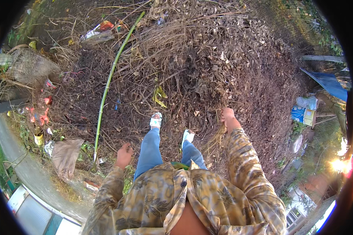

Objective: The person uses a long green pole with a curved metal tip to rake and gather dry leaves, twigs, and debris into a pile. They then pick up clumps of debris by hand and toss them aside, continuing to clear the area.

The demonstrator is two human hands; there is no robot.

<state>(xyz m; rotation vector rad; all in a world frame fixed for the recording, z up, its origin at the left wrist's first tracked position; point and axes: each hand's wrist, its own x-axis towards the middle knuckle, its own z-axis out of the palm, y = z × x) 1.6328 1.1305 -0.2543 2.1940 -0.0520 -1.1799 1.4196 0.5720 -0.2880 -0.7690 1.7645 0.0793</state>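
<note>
My right hand is closed around the top of a bundle of thin dry stalks, which hangs down beside my right sleeve. My left hand is held out over the ground at the left, its fingers curled; whether anything is in it cannot be told. A long green bamboo pole lies to the left, its pale lower end near my left hand. Ahead of my feet are wilted yellow-green leaves on a heap of dry leaves and twigs.
Red litter, a yellow container and a brown cloth lie at the left, beside a paved path. To the right are a blue and white bucket, a blue sheet and a tree branch.
</note>
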